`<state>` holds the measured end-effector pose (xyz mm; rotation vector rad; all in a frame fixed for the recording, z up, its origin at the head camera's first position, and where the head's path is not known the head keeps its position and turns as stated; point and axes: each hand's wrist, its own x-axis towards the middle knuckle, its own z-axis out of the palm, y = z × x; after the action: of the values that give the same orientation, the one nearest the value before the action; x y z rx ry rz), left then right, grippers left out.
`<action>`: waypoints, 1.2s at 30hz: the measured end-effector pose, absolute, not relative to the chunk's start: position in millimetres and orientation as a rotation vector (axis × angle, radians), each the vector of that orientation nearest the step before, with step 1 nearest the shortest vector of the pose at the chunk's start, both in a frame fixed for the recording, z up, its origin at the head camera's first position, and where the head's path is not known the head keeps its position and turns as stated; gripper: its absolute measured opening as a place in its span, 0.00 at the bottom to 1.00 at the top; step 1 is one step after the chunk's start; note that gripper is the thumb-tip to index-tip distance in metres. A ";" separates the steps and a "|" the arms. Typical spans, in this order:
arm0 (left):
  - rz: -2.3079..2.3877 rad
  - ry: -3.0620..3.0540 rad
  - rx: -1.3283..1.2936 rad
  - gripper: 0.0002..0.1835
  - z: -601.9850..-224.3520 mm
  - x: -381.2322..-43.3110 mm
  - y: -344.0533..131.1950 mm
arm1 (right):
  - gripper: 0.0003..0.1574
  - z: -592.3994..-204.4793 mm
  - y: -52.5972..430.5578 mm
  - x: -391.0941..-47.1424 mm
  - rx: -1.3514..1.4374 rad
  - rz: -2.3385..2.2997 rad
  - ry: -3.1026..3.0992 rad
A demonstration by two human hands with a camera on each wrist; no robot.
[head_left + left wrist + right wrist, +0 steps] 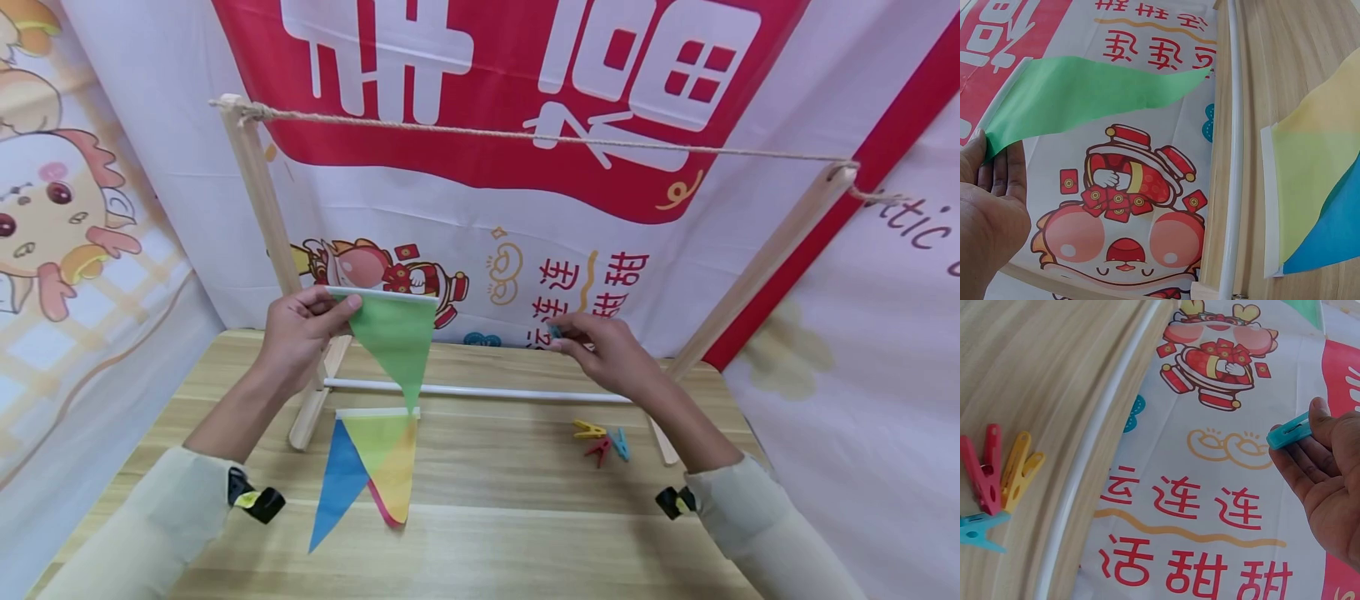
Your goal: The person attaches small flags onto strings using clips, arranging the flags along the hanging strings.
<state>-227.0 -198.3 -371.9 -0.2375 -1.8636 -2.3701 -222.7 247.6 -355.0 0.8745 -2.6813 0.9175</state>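
Note:
My left hand (pixel 306 327) pinches a green triangular pennant (pixel 397 333) by the left end of its white top edge, and the point hangs down. In the right wrist view, a teal clothespin (pixel 1290 431) sits between the thumb and fingers of my right hand (pixel 1335 475), raised above the table's back part. A twine line (pixel 465 131) runs above both hands between two wooden posts. Below the green pennant, more pennants lie overlapped on the table: a yellow one (pixel 375 442), a blue one (pixel 337 483) and a mostly covered red one (pixel 386 510).
Yellow (pixel 589 429), red (pixel 599 451) and blue (pixel 621 444) clothespins lie on the table at right. A white rod (pixel 480 391) joins the feet of the left post (pixel 262 200) and right post (pixel 765 267). A printed cloth (pixel 480 200) hangs behind.

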 end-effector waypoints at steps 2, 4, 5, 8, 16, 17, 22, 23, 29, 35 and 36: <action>-2.368 -1.860 -0.231 0.03 -370.9 -227.2 -198.3 | 0.18 -353.5 246.5 -223.8 0.878 0.910 -2.675; -2.362 -1.865 -0.224 0.02 -369.9 -227.5 -198.8 | 0.18 -351.3 245.3 -224.5 0.883 0.908 -2.673; -2.360 -1.865 -0.220 0.02 -369.3 -227.7 -199.0 | 0.18 -350.1 244.7 -224.8 0.887 0.911 -2.670; -2.347 -1.875 -0.210 0.04 -367.2 -228.2 -199.8 | 0.17 -345.7 243.0 -225.0 0.901 0.910 -2.663; -2.363 -1.819 -0.226 0.03 -360.7 -228.8 -199.7 | 0.17 -335.3 239.8 -225.2 0.932 0.890 -2.646; -2.366 -1.812 -0.225 0.03 -359.8 -228.7 -199.4 | 0.18 -334.2 239.1 -225.2 0.930 0.893 -2.647; -2.376 -1.781 -0.209 0.03 -355.3 -228.3 -197.6 | 0.21 -327.3 234.0 -224.8 0.917 0.894 -2.656; -2.378 -1.778 -0.207 0.03 -354.0 -228.3 -197.2 | 0.21 -326.3 233.0 -224.7 0.917 0.894 -2.657; -2.358 -1.776 -0.235 0.05 -344.4 -229.5 -196.0 | 0.22 -319.2 226.9 -223.5 0.912 0.891 -2.647; -2.364 -1.745 -0.239 0.07 -338.2 -230.1 -194.5 | 0.22 -310.3 219.7 -224.7 0.927 0.921 -2.615; -2.367 -1.737 -0.237 0.06 -337.6 -230.0 -194.2 | 0.22 -308.5 218.2 -225.2 0.934 0.926 -2.607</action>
<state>-230.0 -194.2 -337.6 -0.2375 -1.7372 -2.3670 -225.2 218.2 -308.5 0.9345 -2.6067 0.9262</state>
